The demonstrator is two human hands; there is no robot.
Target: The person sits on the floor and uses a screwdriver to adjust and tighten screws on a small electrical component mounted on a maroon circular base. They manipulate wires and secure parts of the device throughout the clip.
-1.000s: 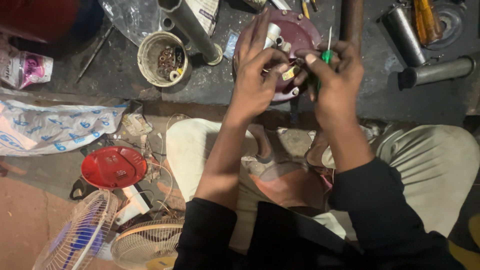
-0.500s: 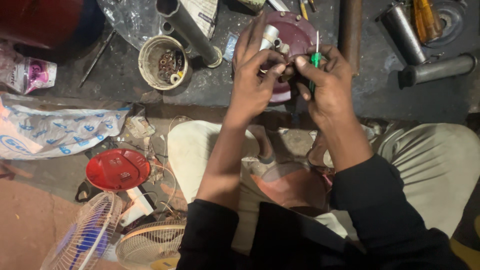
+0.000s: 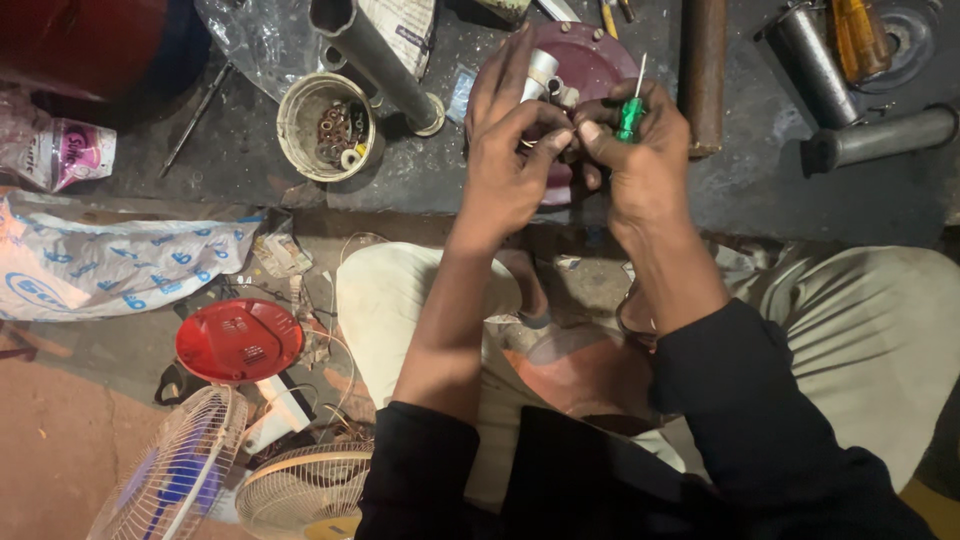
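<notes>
Left hand (image 3: 510, 165) closed, thumb and forefinger pinched on a small part, too small to tell, at the middle of the work. Right hand (image 3: 640, 160) closed too, gripped round a small green-handled screwdriver (image 3: 630, 115), thin shaft pointed up toward 12 o'clock. Both hands touching each other, fingertips met just above a dark red round motor cover (image 3: 590, 60), resting at 12 o'clock on the dark workbench (image 3: 420, 170). White cylinder-shaped piece (image 3: 541, 70) seen beside the left fingers, against the cover.

At 10 o'clock from the hands, a round tin (image 3: 326, 125) filled with washers and small metal bits. Just beside it, at 11 o'clock, a grey metal pipe (image 3: 375, 60) laid slanted. At 2 o'clock, well apart, a second grey tube (image 3: 880, 140) laid flat. At 8 o'clock, low on the floor, a red round fan cover (image 3: 238, 340), and below it two white fan grilles (image 3: 170, 480).
</notes>
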